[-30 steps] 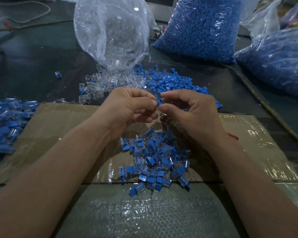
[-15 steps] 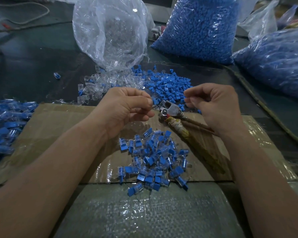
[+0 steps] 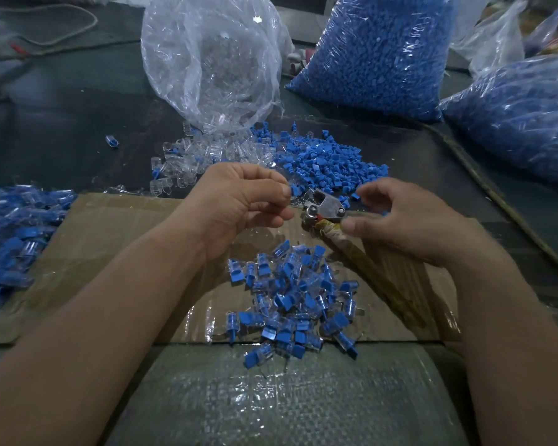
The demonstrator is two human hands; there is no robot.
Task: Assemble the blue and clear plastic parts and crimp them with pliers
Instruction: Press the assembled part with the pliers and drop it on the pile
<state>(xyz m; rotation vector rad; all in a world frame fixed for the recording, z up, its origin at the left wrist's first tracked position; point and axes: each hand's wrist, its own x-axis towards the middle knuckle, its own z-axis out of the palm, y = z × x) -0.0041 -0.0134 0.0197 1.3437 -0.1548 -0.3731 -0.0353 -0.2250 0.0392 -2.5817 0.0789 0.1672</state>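
While the left hand is held up over the far edge of the cardboard, its thumb and bent fingers pinch a small blue part tight. The right hand hangs over the pliers, which lie at that same far edge, just beside the blue part; its fingers are bent and spread apart from the thumb, and the thumb touches the taped handle. A pile of joined parts sits by the cardboard's near edge, between both arms.

Shiny metal pliers, cardboard w/ glossy tape, crinkly clear plastic bag & matt blue plastic parts
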